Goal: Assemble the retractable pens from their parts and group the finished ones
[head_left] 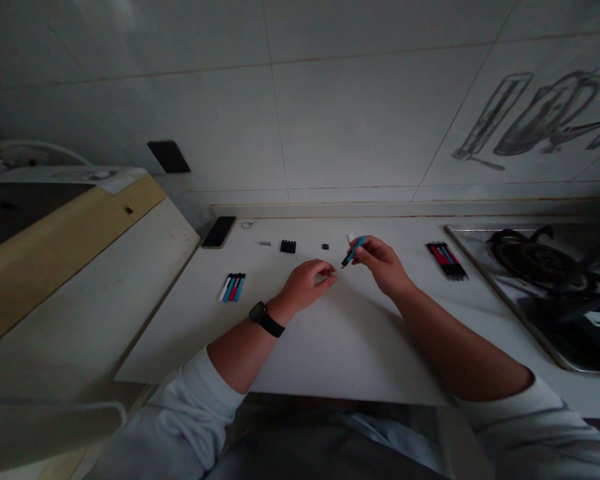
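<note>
My right hand grips a blue pen by its upper end, its dark tip slanting down to the left. My left hand, with a black watch on the wrist, is curled just left of the tip, fingers pinched on something too small to make out. Both hands hover over the white countertop. Several pens in white, blue, red and black lie in a row left of my left hand. Another row of red, blue and black pens lies right of my right hand.
Toward the wall lie a dark phone, a small spring, a cluster of black caps and a tiny black part. A gas stove fills the right side. A wooden-edged surface stands at the left.
</note>
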The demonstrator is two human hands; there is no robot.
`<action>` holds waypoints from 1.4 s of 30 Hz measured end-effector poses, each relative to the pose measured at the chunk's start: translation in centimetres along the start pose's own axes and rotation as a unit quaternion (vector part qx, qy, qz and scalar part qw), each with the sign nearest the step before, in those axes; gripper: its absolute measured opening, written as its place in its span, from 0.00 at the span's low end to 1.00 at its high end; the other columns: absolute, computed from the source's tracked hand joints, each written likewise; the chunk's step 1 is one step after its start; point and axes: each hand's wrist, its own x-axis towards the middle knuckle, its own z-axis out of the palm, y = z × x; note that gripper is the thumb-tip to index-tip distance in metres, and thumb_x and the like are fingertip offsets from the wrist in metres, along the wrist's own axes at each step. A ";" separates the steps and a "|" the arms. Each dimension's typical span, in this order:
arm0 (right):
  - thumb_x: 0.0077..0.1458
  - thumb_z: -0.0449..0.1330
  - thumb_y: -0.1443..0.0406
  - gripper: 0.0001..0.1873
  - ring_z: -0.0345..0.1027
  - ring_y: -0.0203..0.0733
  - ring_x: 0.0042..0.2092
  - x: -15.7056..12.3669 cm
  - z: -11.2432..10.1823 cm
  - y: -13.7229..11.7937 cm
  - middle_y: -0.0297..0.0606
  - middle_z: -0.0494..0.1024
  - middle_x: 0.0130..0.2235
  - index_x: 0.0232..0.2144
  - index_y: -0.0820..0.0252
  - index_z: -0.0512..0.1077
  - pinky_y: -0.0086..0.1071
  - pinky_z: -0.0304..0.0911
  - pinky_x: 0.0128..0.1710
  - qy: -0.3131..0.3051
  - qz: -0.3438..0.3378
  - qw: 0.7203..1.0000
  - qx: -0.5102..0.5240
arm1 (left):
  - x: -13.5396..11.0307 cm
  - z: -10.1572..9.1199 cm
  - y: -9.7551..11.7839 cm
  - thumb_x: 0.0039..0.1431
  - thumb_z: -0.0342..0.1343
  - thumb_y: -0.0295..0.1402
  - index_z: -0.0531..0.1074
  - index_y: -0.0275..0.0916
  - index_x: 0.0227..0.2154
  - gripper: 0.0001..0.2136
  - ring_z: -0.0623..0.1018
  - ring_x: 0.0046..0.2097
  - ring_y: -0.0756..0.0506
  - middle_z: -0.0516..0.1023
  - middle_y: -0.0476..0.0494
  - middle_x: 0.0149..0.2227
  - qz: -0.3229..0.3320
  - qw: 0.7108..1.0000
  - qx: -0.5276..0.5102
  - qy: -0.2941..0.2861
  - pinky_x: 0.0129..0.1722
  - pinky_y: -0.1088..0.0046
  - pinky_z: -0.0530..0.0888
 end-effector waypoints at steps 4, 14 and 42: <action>0.63 0.59 0.48 0.21 0.72 0.41 0.36 0.1 -0.7 0.1 0.38 0.77 0.37 0.47 0.54 0.76 0.37 0.71 0.39 0.030 -0.040 0.995 -0.089 | 0.1 0.0 0.0 0.65 0.61 0.33 0.77 0.40 0.41 0.05 0.81 0.42 0.46 0.82 0.44 0.40 -0.007 1.000 0.002 -0.001 0.47 0.65 0.77; 0.63 0.58 0.63 0.10 0.72 0.43 0.38 -0.6 -0.7 0.2 0.42 0.80 0.40 0.42 0.57 0.78 0.34 0.63 0.40 -0.233 -0.057 0.857 -0.456 | 0.3 -0.6 -1.2 0.66 0.58 0.29 0.74 0.39 0.42 0.04 0.81 0.42 0.46 0.82 0.44 0.41 -0.047 0.996 0.019 0.072 0.47 0.66 0.77; 0.66 0.56 0.54 0.16 0.73 0.47 0.41 -0.8 -0.8 0.1 0.44 0.81 0.40 0.42 0.55 0.80 0.36 0.64 0.42 -0.326 -0.053 0.820 -0.467 | -0.1 -7.7 -8.7 0.63 0.55 0.30 0.73 0.42 0.60 0.21 0.67 0.63 0.32 0.67 0.33 0.64 -0.222 0.888 0.391 0.100 0.63 0.52 0.64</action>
